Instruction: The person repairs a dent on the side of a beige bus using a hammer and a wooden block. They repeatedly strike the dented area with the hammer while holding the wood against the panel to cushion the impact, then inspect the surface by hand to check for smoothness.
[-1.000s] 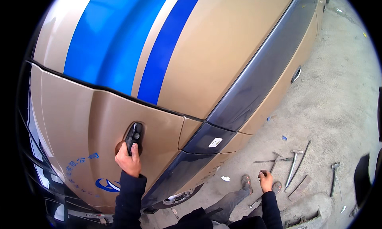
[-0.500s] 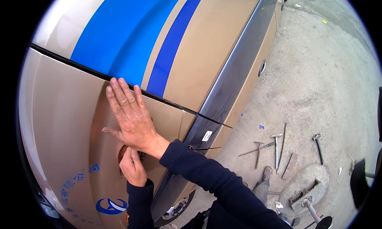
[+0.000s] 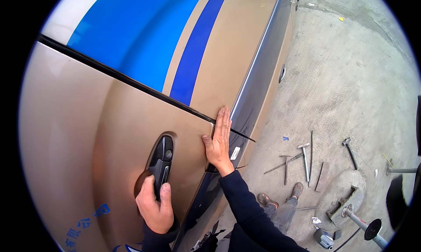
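Observation:
A black door handle (image 3: pixel 161 164) sits in an oval recess of a tan vehicle door (image 3: pixel 127 133). My left hand (image 3: pixel 155 208) is closed on the handle's near end, fingers hooked behind it and thumb on the side; the fingertips are hidden. Farther to the right, my right hand (image 3: pixel 220 140) lies flat with fingers stretched out, its palm against the panel at the door's edge. Its fingertips reach the seam beside a dark trim strip (image 3: pixel 256 76). Blue lettering marks the door below the recess.
Hammers (image 3: pixel 305 162), rods (image 3: pixel 312 155) and a flat brown block (image 3: pixel 322 176) lie on the concrete floor (image 3: pixel 333 76) to the right. Another hammer (image 3: pixel 350 153) lies beyond them. A rough stone-like base (image 3: pixel 355 186) bears a metal pole (image 3: pixel 357 219). A grey power tool (image 3: pixel 324 239) rests near my feet.
My right hand has moved right and nearer, from the door panel above the handle to the door's edge, uncovering the handle. My left hand has shifted slightly nearer; the view has moved too.

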Demonstrator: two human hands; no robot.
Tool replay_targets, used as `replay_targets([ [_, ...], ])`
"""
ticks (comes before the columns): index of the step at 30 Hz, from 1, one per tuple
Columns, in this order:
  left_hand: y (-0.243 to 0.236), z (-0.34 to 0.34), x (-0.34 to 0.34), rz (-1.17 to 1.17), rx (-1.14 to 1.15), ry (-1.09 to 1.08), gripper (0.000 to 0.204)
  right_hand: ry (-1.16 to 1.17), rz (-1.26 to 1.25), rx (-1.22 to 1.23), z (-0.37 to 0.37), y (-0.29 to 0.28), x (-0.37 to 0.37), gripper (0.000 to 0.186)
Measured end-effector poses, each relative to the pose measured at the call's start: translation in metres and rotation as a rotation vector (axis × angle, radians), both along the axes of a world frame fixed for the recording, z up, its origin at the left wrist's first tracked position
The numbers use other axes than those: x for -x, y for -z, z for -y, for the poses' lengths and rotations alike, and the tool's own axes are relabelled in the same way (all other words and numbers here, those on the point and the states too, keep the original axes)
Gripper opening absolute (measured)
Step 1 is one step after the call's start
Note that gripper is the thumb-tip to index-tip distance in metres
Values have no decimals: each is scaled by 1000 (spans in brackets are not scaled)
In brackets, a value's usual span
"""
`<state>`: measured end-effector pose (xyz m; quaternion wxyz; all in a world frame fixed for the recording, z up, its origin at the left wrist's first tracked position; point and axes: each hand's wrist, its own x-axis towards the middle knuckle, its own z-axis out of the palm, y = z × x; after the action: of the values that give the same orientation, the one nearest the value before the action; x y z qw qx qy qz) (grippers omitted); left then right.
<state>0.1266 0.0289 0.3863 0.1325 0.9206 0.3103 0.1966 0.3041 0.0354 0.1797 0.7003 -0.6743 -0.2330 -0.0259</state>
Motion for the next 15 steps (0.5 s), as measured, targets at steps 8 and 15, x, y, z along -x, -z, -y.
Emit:
replay_targets([
  [8, -7, 0, -4, 12, -184, 152, 37, 80, -64, -89, -22, -72, -29, 87],
  [15, -7, 2, 0, -21, -77, 146, 39, 116, 136, -178, -26, -144, -77, 90],
])
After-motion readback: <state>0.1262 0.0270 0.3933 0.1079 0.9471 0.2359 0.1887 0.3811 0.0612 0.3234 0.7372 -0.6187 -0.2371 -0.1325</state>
